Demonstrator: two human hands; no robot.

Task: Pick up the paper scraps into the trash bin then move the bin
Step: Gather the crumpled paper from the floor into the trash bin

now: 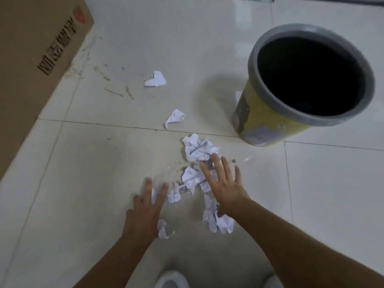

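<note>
Several crumpled white paper scraps lie on the pale tiled floor. A big crumpled one [198, 147] is just beyond my right hand [223, 187], whose fingers are spread over a cluster of scraps [190, 179]. My left hand [145, 210] hovers open, fingers apart, above smaller scraps [163, 228]. Another scrap [217, 220] lies under my right wrist. Two separate scraps sit farther off: one [175, 117] and one [155, 79]. The trash bin [268, 121], yellow with a grey rim, stands upright at the upper right, its inside dark.
A large brown cardboard box [31, 65] fills the left side along the floor. Dirt marks [116, 90] streak the tiles near it. My white shoes [171, 279] show at the bottom edge.
</note>
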